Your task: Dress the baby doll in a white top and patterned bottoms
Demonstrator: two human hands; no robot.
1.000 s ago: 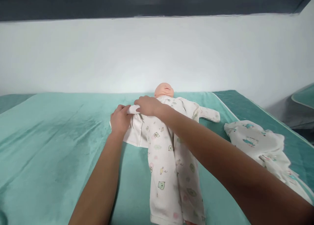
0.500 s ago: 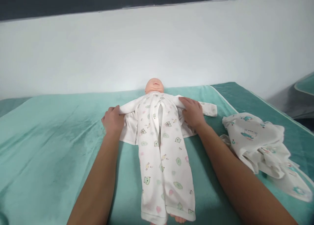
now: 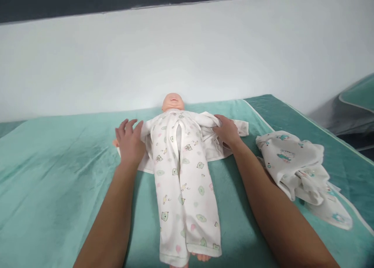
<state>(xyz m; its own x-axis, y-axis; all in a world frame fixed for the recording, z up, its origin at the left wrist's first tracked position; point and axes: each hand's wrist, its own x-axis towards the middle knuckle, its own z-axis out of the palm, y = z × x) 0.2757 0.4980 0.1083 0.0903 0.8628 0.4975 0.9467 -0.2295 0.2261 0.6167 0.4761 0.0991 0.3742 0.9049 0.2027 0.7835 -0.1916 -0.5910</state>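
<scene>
Grip slack, fingers raised and spread, the left hand (image 3: 130, 141) is beside one white-covered arm of a baby doll (image 3: 173, 101); whether it touches is hard to tell. Lying face-up on a teal cloth-covered surface (image 3: 58, 190), the doll has an animal-print romper (image 3: 175, 174), by the look of it, laid down its front, toes showing below one hem: that part seems done. Beneath spreads an open shirt (image 3: 217, 153), not closed around the body. At right, the right hand (image 3: 228, 129) clasps the doll's other arm (image 3: 209, 120); beyond it, a printed sleeve (image 3: 243, 127) lies flat, apparently unfilled. Farther right sits a crumpled white cloth (image 3: 292, 163).
</scene>
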